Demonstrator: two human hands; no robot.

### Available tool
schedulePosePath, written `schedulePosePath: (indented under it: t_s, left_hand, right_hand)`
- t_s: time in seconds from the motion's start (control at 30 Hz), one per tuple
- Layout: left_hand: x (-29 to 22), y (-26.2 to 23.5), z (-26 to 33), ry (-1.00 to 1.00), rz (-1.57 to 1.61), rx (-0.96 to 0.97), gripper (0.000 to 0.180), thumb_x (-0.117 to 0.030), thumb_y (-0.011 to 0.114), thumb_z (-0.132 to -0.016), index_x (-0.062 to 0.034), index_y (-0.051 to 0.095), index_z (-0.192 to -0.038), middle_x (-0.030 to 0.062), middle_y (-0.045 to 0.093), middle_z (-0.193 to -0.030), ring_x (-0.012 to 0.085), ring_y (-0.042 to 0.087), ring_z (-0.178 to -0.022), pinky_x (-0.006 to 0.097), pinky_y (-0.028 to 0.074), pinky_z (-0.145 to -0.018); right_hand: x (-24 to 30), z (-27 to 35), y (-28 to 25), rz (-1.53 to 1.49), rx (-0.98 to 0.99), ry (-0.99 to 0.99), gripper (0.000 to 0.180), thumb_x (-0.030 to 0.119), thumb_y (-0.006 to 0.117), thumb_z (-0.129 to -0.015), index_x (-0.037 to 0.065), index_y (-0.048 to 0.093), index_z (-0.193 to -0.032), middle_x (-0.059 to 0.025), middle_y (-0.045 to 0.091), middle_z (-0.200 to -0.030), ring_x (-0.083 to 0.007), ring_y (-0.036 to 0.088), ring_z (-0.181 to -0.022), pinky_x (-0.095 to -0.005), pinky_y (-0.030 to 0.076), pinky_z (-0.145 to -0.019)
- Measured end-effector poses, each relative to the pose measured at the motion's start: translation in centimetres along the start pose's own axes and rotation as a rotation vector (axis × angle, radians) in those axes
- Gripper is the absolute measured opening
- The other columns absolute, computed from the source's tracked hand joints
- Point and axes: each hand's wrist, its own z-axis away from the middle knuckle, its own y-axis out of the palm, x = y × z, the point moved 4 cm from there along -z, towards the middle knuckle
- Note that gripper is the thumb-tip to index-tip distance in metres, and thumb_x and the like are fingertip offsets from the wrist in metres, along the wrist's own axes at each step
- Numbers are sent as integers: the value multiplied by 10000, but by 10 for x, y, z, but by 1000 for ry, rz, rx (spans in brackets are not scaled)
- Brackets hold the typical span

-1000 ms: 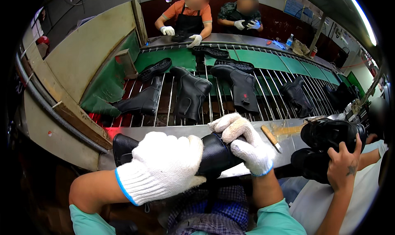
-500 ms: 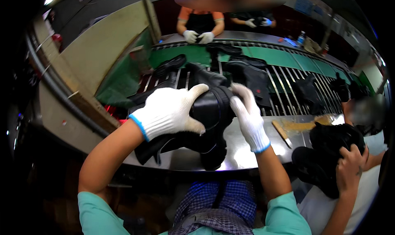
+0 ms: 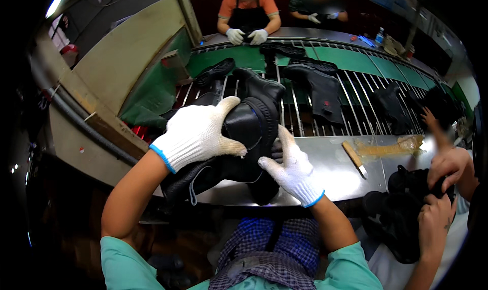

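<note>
A black leather boot point(image 3: 243, 126) lies tilted on its side in front of me, over the metal table edge. Its toe points away, its ridged sole faces right, and its shaft reaches toward the lower left, where a pull loop hangs. My left hand point(image 3: 195, 132), in a white knitted glove with a blue cuff, grips the boot's upper, forefinger and thumb spread across the toe part. Against the sole side, my gloved right hand point(image 3: 292, 170) is closed on the boot's edge, thumb in front; some fingertips are partly hidden behind it.
Several black boots, one point(image 3: 323, 94) with a red tag, lie on the metal-bar rack point(image 3: 351, 104). A wooden-handled knife point(image 3: 354, 158) rests on the steel table near brown tape point(image 3: 389, 146). At right, a co-worker's hands point(image 3: 437, 208) hold black footwear; gloved co-workers stand across.
My right hand has slid down along the sole toward the heel and me. The boot has turned slightly in my left hand. A co-worker's second hand at right now reaches onto their footwear.
</note>
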Motion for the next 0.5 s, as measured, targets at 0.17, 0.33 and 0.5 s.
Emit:
schedulePosePath:
  t_s: [0.17,0.33,0.5]
  left_hand:
    - [-8,-5,-6,4,-34,-52,990,-545,918,-653,-159,553,-1489,222,767,-1056,388,762,-970,449,605,-878]
    - [-72,-11,-40,181,37,-53,973,-432,925,-638,-131,564,-1491,235,768,-1084,377,766,-978,439,604,-890]
    - [25,35,-27,123,550,-148,914,-259,841,-661,-52,554,-1504,230,693,-1269,377,685,-1132,419,522,-993]
  right_hand:
    - [-11,9,-9,49,59,-52,937,249,791,-911,8,250,-1637,-288,627,-1368,-411,698,-1186,-461,576,-1019]
    - [-69,68,-71,94,-66,20,861,205,803,-902,1,356,-1609,-246,548,-1468,-396,570,-1341,-474,491,-1128]
    - [-149,51,-105,1060,-593,76,653,242,658,-891,38,511,-1493,-243,513,-1475,-423,473,-1378,-639,319,-1164]
